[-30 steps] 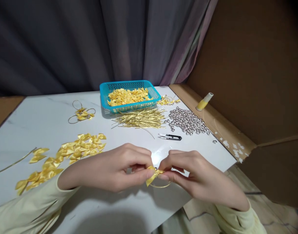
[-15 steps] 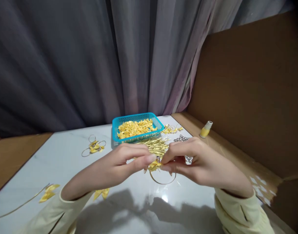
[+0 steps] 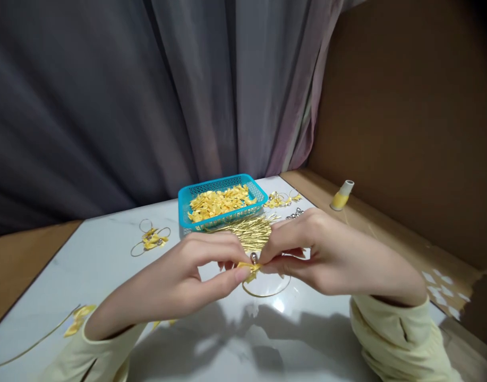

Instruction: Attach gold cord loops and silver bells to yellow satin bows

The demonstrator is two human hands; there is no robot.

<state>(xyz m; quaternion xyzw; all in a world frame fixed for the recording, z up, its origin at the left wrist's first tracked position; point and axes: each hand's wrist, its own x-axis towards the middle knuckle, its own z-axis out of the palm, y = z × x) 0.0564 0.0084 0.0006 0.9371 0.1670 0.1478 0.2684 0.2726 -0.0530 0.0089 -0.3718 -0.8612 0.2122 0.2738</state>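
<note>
Above the white table point(image 3: 108, 265), my left hand point(image 3: 187, 278) and my right hand point(image 3: 326, 254) meet at a small yellow ribbon bow point(image 3: 251, 271). Both pinch it between thumb and fingers. A silver bell point(image 3: 253, 258) sits on top of the bow. A thin gold wire loop point(image 3: 267, 291) hangs beneath it. Behind the hands lies a bundle of gold wire ties point(image 3: 247, 233), and a few silver bells point(image 3: 295, 213) show past my right hand.
A blue basket point(image 3: 187, 197) full of yellow bows stands at the back. Finished bows with loops point(image 3: 152, 240) lie at the left and more bow pieces point(image 3: 281, 199) at the back right. A yellow spool point(image 3: 341, 196) rests on the cardboard ledge. Loose bows point(image 3: 79, 319) lie near my left sleeve.
The view has tilted upward, so the near table, scissors and the bow pile have dropped out of sight. Both hands have risen with the bow, and the bell now shows on top.
</note>
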